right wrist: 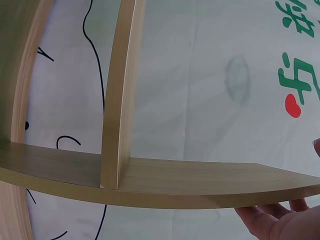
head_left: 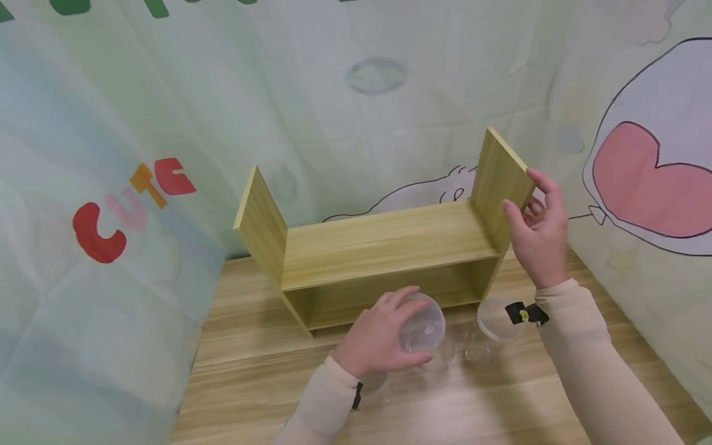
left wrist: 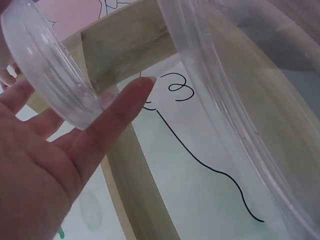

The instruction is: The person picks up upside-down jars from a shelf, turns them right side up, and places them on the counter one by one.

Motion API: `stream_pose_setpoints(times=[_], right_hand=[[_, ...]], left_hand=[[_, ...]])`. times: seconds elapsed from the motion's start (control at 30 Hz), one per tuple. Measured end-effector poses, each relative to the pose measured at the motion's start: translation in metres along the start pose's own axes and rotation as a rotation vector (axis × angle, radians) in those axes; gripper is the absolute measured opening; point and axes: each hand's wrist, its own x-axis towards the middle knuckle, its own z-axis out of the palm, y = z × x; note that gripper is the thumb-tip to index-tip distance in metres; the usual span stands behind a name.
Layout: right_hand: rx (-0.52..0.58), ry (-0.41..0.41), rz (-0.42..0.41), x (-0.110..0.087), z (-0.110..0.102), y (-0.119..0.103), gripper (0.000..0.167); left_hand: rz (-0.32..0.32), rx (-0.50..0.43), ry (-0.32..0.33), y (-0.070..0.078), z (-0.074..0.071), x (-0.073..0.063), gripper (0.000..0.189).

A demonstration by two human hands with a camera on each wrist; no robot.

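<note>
A small wooden desktop shelf [head_left: 378,247] with two raised side panels stands on the table. Near the top of its right panel, my right hand [head_left: 542,228] grips the edge, thumb on the inner face and fingers outside. In the right wrist view those fingers [right wrist: 270,220] lie along the panel's outer side. My left hand [head_left: 381,337], in front of the shelf's lower opening, holds a clear plastic jar by its round lid [head_left: 425,327]. The left wrist view shows the lid's ribbed rim [left wrist: 55,75] between thumb and fingers.
Another clear jar [head_left: 497,321] stands by the shelf's front right corner. A further clear container [head_left: 375,383] is partly hidden under my left wrist. The wood-grain table [head_left: 239,371] is bounded by printed cloth walls [head_left: 150,296] at the back and sides.
</note>
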Motion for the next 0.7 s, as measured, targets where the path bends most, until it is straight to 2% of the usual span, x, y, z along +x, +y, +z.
stream_pose_setpoints(times=[0.13, 0.4, 0.7], right_hand=[[0.014, 0.002, 0.010, 0.000, 0.001, 0.000, 0.056], [-0.023, -0.013, 0.045, -0.001, 0.001, 0.001, 0.060], [-0.086, -0.043, 0.063, 0.000, -0.001, 0.001, 0.064]], left_hand=[[0.018, 0.027, -0.041, 0.001, 0.000, 0.002, 0.076], [0.028, 0.109, -0.181, 0.005, 0.002, 0.009, 0.081], [0.061, 0.132, -0.257, 0.010, 0.004, 0.018, 0.084]])
